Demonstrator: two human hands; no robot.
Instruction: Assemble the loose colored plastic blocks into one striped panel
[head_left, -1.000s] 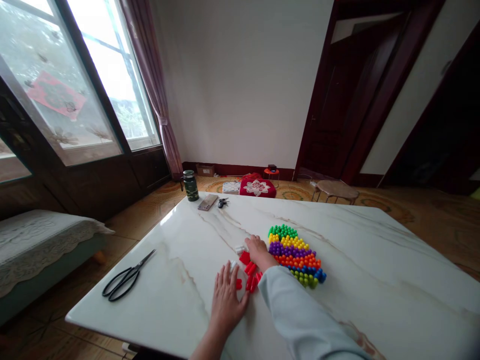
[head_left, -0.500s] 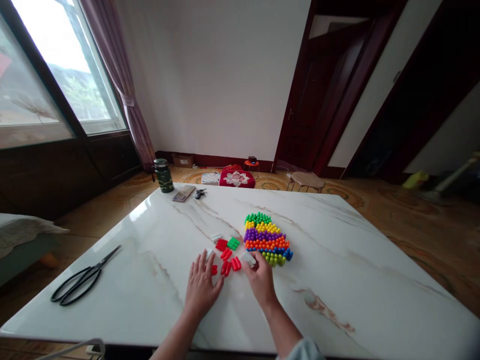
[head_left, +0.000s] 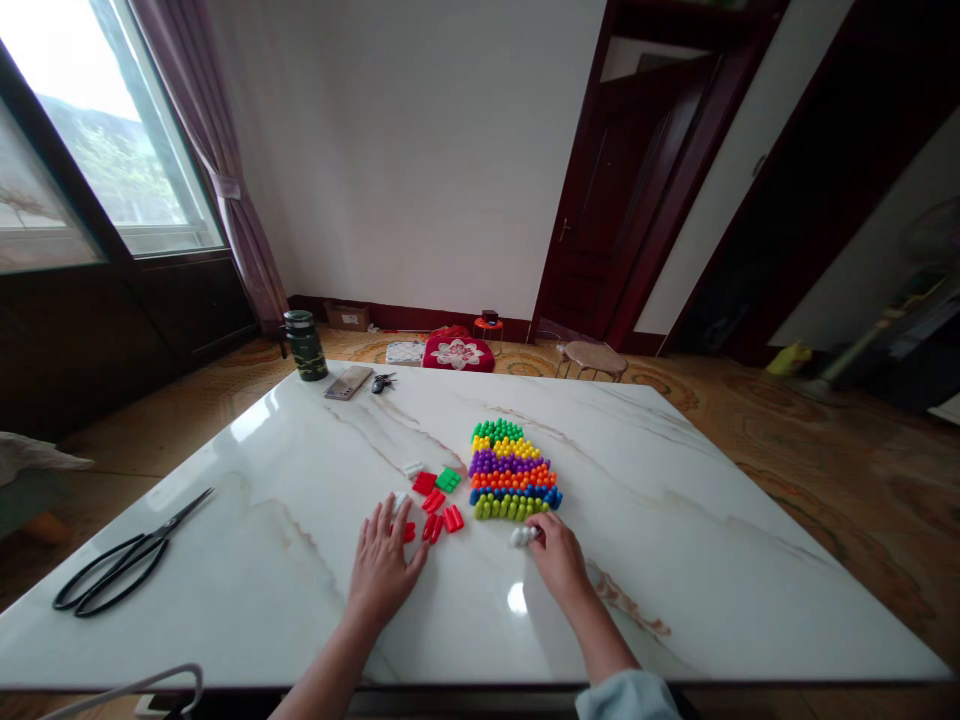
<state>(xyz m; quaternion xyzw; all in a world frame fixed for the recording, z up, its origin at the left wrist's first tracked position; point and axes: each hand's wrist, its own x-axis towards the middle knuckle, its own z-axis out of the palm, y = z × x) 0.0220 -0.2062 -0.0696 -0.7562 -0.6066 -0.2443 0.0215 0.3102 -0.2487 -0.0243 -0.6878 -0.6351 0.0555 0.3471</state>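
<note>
My right hand is closed on a white knobbed toy block, held at the table just below the light-green row. My left hand lies flat with its fingers apart beside the loose blocks; its fingertips touch or partly cover a white block and a red block. Near them lie more red blocks, a green block and another white block. Knobbed blocks stand in colour rows: green, yellow, purple, orange, blue and light green.
Large black-handled scissors lie at the left of the marble-patterned table. Along the far left edge are a camouflage flask, a phone and keys. A round stool stands beyond the table.
My right hand has moved right and nearer to me with the white block, which now shows its knobs. The light-green row is uncovered. My left hand stays by the loose blocks; the view has shifted slightly.
</note>
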